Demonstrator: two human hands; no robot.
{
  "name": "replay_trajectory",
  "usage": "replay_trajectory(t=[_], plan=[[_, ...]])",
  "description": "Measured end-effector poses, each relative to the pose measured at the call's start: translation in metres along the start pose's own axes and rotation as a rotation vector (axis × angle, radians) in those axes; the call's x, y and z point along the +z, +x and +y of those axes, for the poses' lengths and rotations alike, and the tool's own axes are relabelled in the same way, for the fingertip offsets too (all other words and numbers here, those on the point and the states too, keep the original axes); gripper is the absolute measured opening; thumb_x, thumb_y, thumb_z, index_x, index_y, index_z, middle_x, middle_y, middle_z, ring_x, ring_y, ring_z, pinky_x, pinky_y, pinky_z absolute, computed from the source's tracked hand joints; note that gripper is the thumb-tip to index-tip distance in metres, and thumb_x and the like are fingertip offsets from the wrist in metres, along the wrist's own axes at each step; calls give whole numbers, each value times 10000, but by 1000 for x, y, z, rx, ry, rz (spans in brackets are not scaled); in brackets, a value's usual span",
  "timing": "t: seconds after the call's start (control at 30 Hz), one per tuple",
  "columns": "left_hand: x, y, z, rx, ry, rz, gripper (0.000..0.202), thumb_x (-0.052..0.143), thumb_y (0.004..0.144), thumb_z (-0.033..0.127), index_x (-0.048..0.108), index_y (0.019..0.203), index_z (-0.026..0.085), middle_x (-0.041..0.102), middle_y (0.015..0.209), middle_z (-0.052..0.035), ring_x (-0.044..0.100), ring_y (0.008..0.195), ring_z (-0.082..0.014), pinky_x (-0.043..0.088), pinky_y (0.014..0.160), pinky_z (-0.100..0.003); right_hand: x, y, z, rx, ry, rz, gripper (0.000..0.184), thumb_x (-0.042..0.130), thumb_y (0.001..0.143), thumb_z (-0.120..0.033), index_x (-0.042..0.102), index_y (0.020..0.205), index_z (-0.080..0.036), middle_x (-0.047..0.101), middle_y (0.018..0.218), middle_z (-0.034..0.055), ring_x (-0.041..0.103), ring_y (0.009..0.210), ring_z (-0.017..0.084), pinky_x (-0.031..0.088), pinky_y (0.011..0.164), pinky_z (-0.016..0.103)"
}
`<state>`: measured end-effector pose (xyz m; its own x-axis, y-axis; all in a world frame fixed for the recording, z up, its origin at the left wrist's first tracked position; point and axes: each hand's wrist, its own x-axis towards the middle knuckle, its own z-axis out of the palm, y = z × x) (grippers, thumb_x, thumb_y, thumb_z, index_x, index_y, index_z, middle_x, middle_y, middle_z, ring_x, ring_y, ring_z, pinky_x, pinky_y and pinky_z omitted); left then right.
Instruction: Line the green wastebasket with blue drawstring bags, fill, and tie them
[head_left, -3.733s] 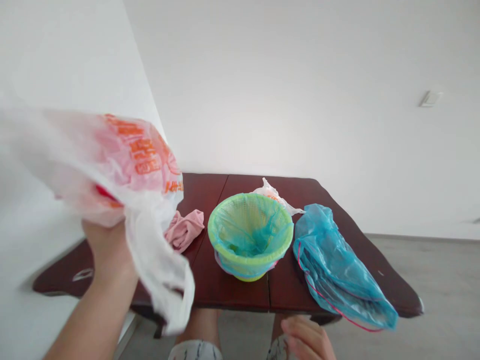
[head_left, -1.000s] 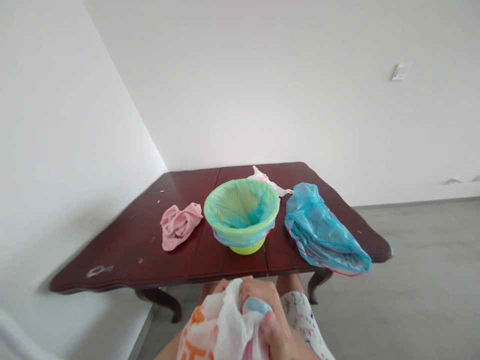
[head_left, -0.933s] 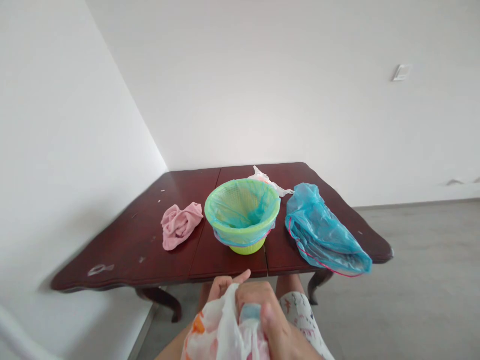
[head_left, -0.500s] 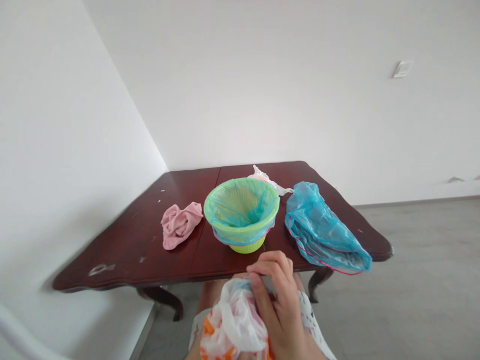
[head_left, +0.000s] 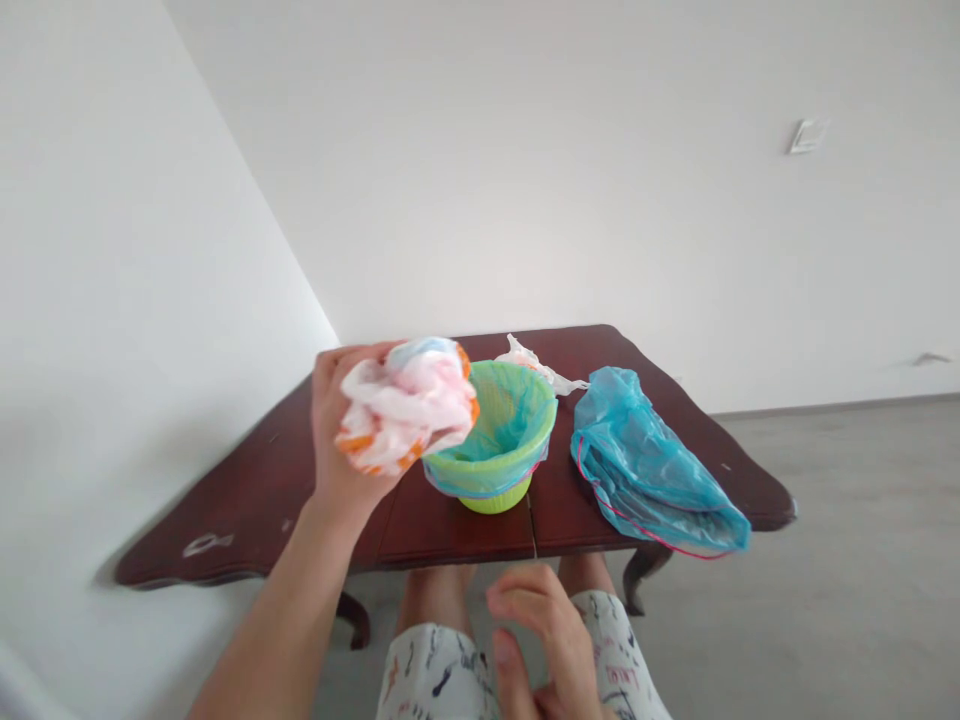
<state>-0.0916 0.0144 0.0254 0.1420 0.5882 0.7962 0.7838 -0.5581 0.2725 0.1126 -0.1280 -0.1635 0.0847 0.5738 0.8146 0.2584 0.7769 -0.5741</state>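
Observation:
Raised over the left side of the table, my left hand [head_left: 341, 420] is closed around a crumpled white plastic bag [head_left: 409, 405] with orange print. Pale blue and pink patches show on the bundle. It covers the left part of the green basket [head_left: 491, 495], which is lined with a thin blue-green bag [head_left: 517, 420]. My right hand [head_left: 551, 630] is low above my lap, in front of the table edge, fingers curved and apart with nothing in them. The pink cloth is hidden behind my left hand and the bundle.
A blue plastic bag [head_left: 649, 460] with a pink drawstring lies on the right of the dark red wooden table [head_left: 457, 540]. Behind the basket lies another white plastic bag [head_left: 536, 365]. White walls [head_left: 480, 180] stand behind and to the left.
My left hand has lifted the crumpled plastic bag from my lap up and forward to the left of the basket. My right hand has come away from the bag and dropped lower.

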Motion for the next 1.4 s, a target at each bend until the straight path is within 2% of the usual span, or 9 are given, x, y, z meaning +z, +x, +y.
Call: replay_trajectory(t=[0.1,0.23,0.33,0.43,0.6,0.83,1.0,1.2,1.4], plan=[[32,22,-18,74,-48,-232,942,907,989,445,478,1809,275,664,1617,-171,696,1437,-362,555,1282,-526,-6,0,10,-36,-38,-3,422,598,980,-21,702,1304,-270,813,1027,61,832,899,238,703,796,337],[75,47,-43,114,32,-937,1472,1031,819,533,147,1968,275,377,1948,-250,451,1756,-480,311,1456,-651,-13,-5,18,16,-39,-60,388,604,1008,-19,696,1289,-271,816,1020,46,834,892,217,688,805,305],[83,51,-51,121,80,-1169,1198,975,872,585,419,1905,340,186,2041,-170,288,1847,-494,223,1488,-649,-15,-12,21,105,-59,-35,360,577,1054,-25,679,1281,-285,808,1030,43,821,918,215,667,847,320],[83,47,-49,155,-106,-1229,632,698,1112,632,750,1667,334,619,1838,-116,614,1660,-379,426,1384,-466,-19,-14,25,164,-103,6,277,563,1112,-86,702,1256,-278,798,1053,71,800,947,234,653,878,358],[99,42,-45,85,-125,-1478,556,575,1146,667,889,1451,324,891,1459,-67,829,1289,-342,574,1112,-394,-32,-5,38,193,-84,-51,229,578,1157,-126,730,1260,-263,781,1068,67,788,968,214,649,875,319],[47,55,-62,129,-199,-838,455,539,1223,589,846,1290,260,887,1233,-53,808,1095,-244,562,966,-331,-48,13,70,195,-203,-71,222,630,1164,-150,729,1340,-243,802,1192,97,808,1033,223,678,875,334],[13,-25,-76,529,-148,-263,448,737,1160,643,652,937,264,687,771,18,633,702,-200,496,737,-370,-52,34,105,-22,-376,-108,454,749,1109,-108,733,1528,-283,822,1515,135,799,1376,326,679,1121,509],[49,-122,-80,564,135,-63,229,917,1088,259,817,1293,281,819,1042,-21,768,937,-226,597,914,-391,-38,62,148,-253,-499,-209,433,794,1124,-122,762,1525,-281,877,1338,99,826,1177,304,617,996,488],[63,-138,-74,439,62,65,211,827,1080,89,823,1190,268,794,1072,-54,728,977,-251,610,997,-435,-37,83,154,-411,-577,-181,261,781,1110,-99,809,1312,-262,784,1071,84,714,904,252,543,816,424]])
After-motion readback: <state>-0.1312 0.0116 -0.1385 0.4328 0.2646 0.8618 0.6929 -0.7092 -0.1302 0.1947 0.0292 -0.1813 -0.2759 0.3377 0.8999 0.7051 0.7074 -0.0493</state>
